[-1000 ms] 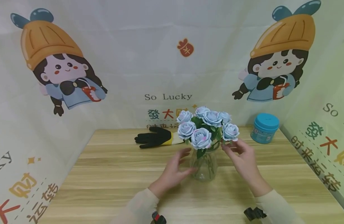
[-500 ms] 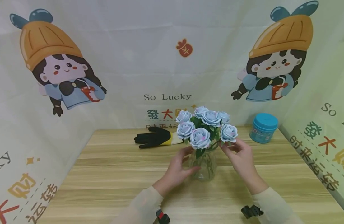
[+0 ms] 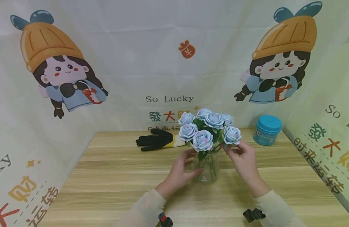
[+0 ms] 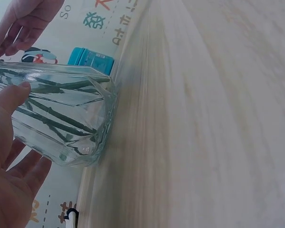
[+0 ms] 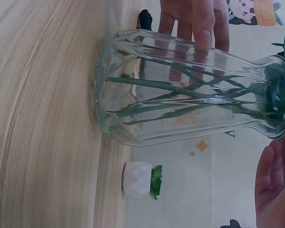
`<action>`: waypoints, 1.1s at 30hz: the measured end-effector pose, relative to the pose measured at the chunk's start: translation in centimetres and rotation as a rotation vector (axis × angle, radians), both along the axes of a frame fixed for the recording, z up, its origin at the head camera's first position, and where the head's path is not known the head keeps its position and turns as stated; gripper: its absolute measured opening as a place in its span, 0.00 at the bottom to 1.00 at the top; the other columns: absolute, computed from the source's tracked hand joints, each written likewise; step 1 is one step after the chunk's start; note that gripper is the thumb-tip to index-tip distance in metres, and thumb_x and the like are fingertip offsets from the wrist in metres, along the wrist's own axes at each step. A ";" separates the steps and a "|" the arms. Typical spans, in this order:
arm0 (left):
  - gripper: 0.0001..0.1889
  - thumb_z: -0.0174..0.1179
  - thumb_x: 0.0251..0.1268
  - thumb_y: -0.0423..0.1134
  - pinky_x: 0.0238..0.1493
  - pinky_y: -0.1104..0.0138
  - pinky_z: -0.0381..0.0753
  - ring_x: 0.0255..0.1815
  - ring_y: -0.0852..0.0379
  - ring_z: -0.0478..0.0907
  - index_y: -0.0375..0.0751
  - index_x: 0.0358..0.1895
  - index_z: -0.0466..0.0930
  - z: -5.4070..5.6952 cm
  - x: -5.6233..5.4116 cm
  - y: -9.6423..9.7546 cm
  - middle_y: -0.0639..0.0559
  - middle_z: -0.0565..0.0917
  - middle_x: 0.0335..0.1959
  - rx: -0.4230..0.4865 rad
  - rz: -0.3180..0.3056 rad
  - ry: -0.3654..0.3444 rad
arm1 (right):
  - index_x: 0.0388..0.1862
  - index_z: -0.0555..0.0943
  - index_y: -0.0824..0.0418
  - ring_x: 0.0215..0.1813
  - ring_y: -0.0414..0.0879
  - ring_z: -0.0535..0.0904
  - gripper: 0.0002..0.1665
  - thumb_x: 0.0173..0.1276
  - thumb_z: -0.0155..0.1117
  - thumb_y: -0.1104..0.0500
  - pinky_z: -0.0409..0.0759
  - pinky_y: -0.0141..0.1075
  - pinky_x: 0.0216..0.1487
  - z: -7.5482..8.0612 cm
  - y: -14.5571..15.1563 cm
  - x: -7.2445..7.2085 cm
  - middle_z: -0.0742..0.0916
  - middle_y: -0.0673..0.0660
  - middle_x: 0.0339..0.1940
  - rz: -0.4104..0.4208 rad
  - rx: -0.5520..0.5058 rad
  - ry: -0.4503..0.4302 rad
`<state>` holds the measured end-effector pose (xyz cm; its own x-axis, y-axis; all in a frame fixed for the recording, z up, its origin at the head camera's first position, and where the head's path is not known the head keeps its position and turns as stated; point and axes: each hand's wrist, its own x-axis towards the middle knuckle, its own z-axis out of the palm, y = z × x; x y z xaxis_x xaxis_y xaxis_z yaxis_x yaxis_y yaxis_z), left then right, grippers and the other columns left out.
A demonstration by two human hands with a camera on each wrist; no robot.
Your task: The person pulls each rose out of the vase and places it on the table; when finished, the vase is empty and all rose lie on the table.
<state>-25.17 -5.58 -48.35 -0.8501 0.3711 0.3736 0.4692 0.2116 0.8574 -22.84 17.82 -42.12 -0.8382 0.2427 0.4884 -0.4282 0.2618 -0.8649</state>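
A clear glass vase (image 3: 207,173) stands upright on the wooden table, holding several pale blue roses (image 3: 203,140) with green leaves. Their crossing stems (image 5: 166,92) show through the glass. My left hand (image 3: 178,171) grips the vase from the left, its thumb across the front and its fingers around the far side. At the right of the neck is my right hand (image 3: 245,160), with loosely bent fingers just under the right-hand rose. In the right wrist view these fingers lie beside the rim; the blooms are mostly out of frame there.
A black and yellow work glove (image 3: 157,140) lies behind the vase to the left. At the back right stands a blue lidded tub (image 3: 267,130). The right wrist view also shows a small white pot (image 5: 137,179) with a green plant. Printed cloth (image 3: 129,63) encloses the table.
My left hand has moved right and closed around the vase, its thumb now across the glass. My right hand has barely shifted beside the neck, and the vase stands in place.
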 end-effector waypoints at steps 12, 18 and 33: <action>0.39 0.76 0.58 0.34 0.67 0.51 0.81 0.69 0.43 0.76 0.40 0.73 0.68 -0.3 -0.1 -0.1 0.43 0.77 0.69 0.016 -0.007 -0.004 | 0.47 0.84 0.73 0.35 0.34 0.86 0.09 0.71 0.67 0.69 0.87 0.27 0.37 0.5 -0.5 0.0 0.86 0.40 0.32 0.035 -0.083 -0.007; 0.39 0.77 0.58 0.33 0.67 0.51 0.81 0.69 0.42 0.77 0.40 0.73 0.68 -0.4 -0.1 -0.1 0.43 0.77 0.69 0.026 -0.011 0.001 | 0.51 0.83 0.72 0.35 0.35 0.86 0.11 0.72 0.65 0.70 0.87 0.28 0.36 0.9 -0.7 -0.1 0.86 0.42 0.33 0.032 -0.134 0.003; 0.39 0.77 0.57 0.31 0.67 0.53 0.81 0.69 0.43 0.77 0.39 0.72 0.68 -0.3 -0.2 0.0 0.42 0.77 0.68 0.014 -0.010 -0.009 | 0.44 0.82 0.71 0.31 0.37 0.83 0.05 0.73 0.65 0.68 0.84 0.26 0.31 2.5 -0.8 -0.7 0.85 0.47 0.31 0.004 -0.229 0.151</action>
